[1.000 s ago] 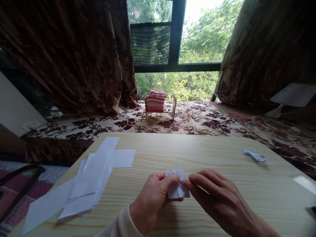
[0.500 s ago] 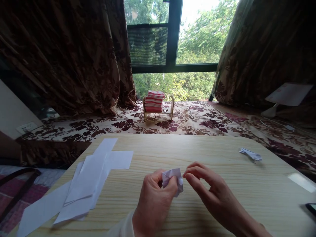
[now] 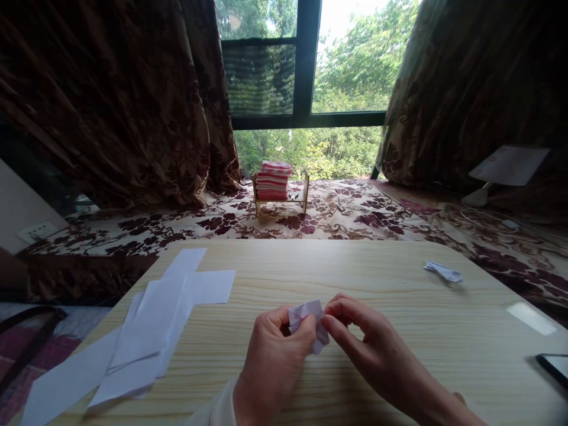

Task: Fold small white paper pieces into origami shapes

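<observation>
And there it was: the right hand (image 3: 373, 337), which half a second earlier had hung just clear, was back at the folded white paper (image 3: 306, 310), its thumb and forefinger drawn narrow against the right edge. Whether they pinched a flap, I couldn't tell from where I stood! The left hand (image 3: 277, 352) held firm, thumb pressed on the front, fingers behind, keeping the little piece up over the near part of the wood-grain table (image 3: 355, 278). A second before, that paper had shown a flatter, squarer face; now it stood tilted and creased. No change off to the left, where the loose paper strips (image 3: 146, 319) lay overlapped, nor far right, where a narrow folded paper piece (image 3: 444, 272) rested.
</observation>
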